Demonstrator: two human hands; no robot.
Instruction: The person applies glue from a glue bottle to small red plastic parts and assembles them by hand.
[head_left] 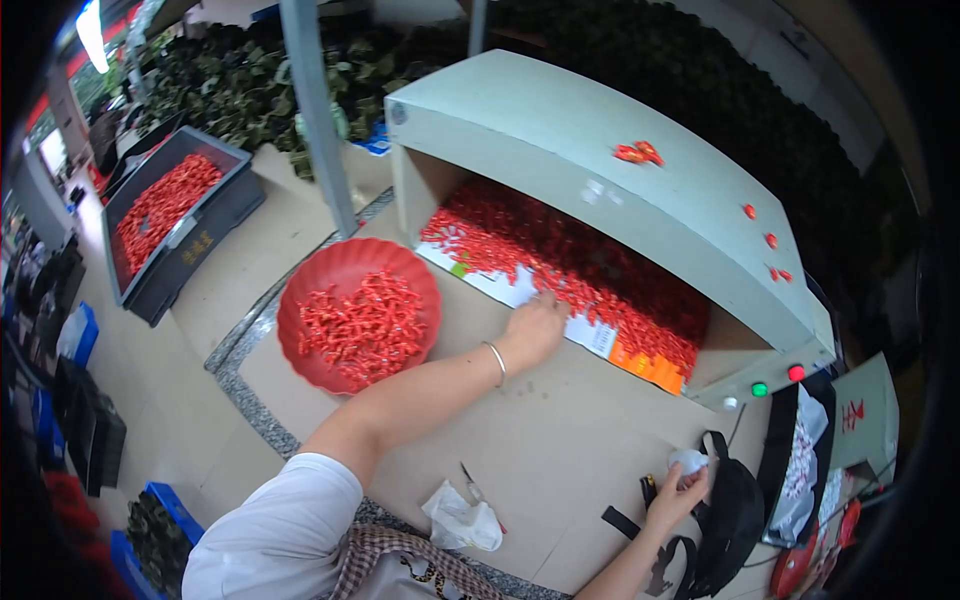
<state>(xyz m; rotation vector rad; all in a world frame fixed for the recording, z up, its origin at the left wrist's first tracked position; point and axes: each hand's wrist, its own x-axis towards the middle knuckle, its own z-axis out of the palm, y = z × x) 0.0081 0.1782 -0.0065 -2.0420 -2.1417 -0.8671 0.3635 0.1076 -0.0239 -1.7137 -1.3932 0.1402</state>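
My left hand (537, 325), bracelet on its wrist, reaches to the front edge of a layer of small red pieces (560, 282). Its fingers are bent down at the pieces, and their tips are partly hidden. The pieces lie on printed sheets (492, 284) inside a pale grey-green, open-fronted box machine (590, 150). Left of the machine stands a red scalloped basin (428, 290) holding more red pieces (362, 325). At the lower right, my right hand (682, 492) is closed around a small whitish translucent thing (688, 461), beside a black bag (735, 510).
Thin scissors or a similar tool (471, 482) lie by crumpled white tissue (462, 518). A grey crate (190, 245) of red pieces stands at the left. A metal post (318, 120) rises behind the basin. Coloured buttons (759, 389) sit on the machine's right front.
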